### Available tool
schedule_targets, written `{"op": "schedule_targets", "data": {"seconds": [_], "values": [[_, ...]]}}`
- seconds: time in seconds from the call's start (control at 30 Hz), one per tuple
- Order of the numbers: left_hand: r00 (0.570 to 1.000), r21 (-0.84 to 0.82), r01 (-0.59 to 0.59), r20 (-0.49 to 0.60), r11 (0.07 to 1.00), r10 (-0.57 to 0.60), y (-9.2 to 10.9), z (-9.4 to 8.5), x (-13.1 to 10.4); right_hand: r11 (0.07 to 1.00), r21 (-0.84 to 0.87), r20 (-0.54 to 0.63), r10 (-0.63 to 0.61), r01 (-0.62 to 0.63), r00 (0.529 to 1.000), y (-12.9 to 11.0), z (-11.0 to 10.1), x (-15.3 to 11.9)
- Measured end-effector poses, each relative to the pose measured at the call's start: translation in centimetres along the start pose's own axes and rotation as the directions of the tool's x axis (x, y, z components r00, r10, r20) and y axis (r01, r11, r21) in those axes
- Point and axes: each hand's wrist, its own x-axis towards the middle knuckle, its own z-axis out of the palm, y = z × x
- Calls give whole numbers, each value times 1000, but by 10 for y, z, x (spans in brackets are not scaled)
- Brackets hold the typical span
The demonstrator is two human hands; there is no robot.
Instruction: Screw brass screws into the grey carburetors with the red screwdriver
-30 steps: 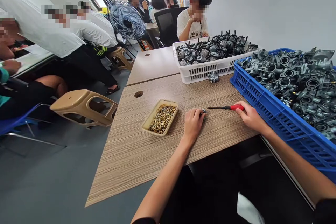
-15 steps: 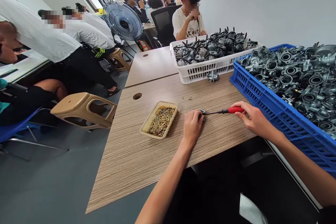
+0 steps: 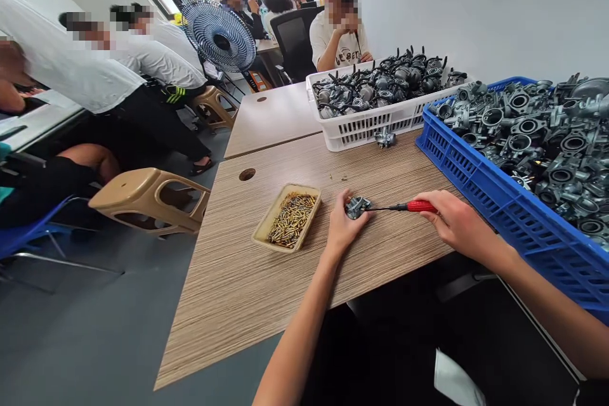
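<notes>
My left hand (image 3: 343, 228) grips a small grey metal carburetor (image 3: 358, 207) on the wooden table, thumb on the near side and fingers on the far side. My right hand (image 3: 454, 222) is closed round the red handle of a screwdriver (image 3: 404, 206). Its dark shaft lies almost level and its tip meets the right side of the carburetor. Left of my left hand stands a cream plastic tub (image 3: 257, 238) of small brass jets (image 3: 292, 219). A couple of loose brass pieces (image 3: 343, 177) lie beyond my left hand.
A blue crate (image 3: 476, 184) heaped with carburetor bodies stands at the right. Behind it is a white crate (image 3: 352, 137) of carburetors, with a single carburetor (image 3: 384, 137) in front. A person (image 3: 340, 38) sits across the table. A fan (image 3: 219, 38) and a stool (image 3: 143, 193) stand left.
My left hand has shifted its grip from over the carburetor to around its sides, leaving the top showing. The screwdriver stays against the part, and my right hand has moved slightly left.
</notes>
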Motion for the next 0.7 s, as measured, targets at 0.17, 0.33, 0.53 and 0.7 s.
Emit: {"op": "schedule_targets", "data": {"seconds": [0.17, 0.33, 0.53, 0.7], "values": [[987, -40, 61, 151, 997, -54, 7, -14, 0, 999, 5, -13, 37, -37, 999, 3, 1, 1], [957, -74, 108, 278, 991, -84, 5, -29, -1, 985, 122, 54, 116, -122, 992, 7, -5, 4], [925, -139, 97, 379, 986, -37, -6, -34, 0, 945, 236, 106, 207, -226, 973, 20, -6, 5], [977, 24, -28, 214, 999, 22, -7, -18, -3, 895, 338, 105, 271, -291, 957, 36, 0, 4]]}}
